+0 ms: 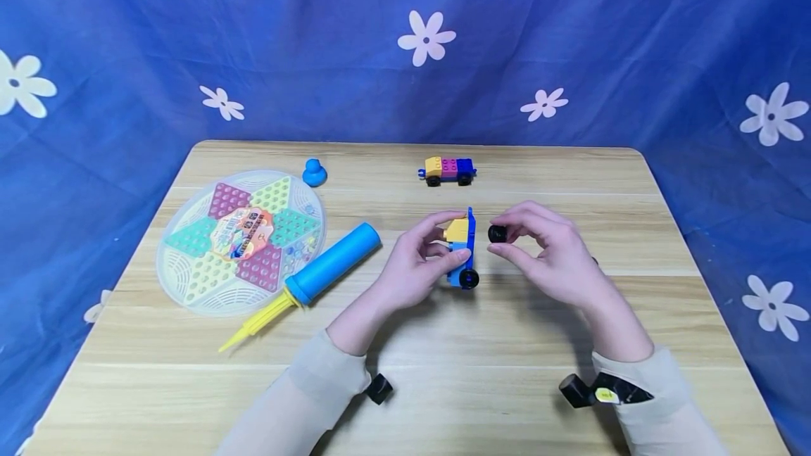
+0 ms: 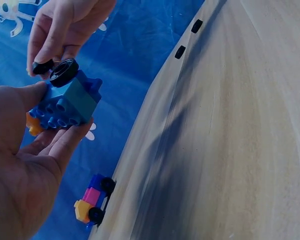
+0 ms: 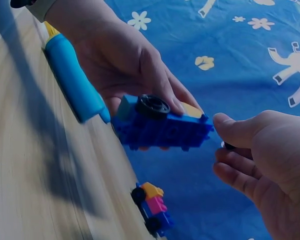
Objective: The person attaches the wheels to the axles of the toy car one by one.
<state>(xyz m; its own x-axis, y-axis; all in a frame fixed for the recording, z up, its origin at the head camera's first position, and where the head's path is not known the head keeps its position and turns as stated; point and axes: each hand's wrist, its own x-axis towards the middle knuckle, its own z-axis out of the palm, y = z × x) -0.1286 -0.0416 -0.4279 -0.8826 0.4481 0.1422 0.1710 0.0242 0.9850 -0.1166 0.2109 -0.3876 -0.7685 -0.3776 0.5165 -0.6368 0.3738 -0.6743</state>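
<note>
At the left of the table [image 1: 481, 378] I have a round game board [image 1: 243, 234] lying flat, its star of pink, green and yellow points facing up. Just beyond its right rim sits a small blue duck [image 1: 313, 174]. A blue pump [image 1: 334, 263] lies slantwise along the board's near right side, its yellow nozzle aimed towards the near left; I can't tell whether the two touch. Next comes the left hand [image 1: 415, 262], pinching a toy car [image 1: 453, 257] between thumb and fingers. The car is raised above the table and turned on end, its underside facing right, with one black wheel set at its near end. Behind it, near the far edge, a second car [image 1: 449, 169] of yellow, pink and blue blocks stands on its wheels. To the right of the held car, close but apart, I see a loose black wheel [image 1: 497, 233]. The right hand [image 1: 551, 252] pinches it between thumb and fingertips, above the table.
</note>
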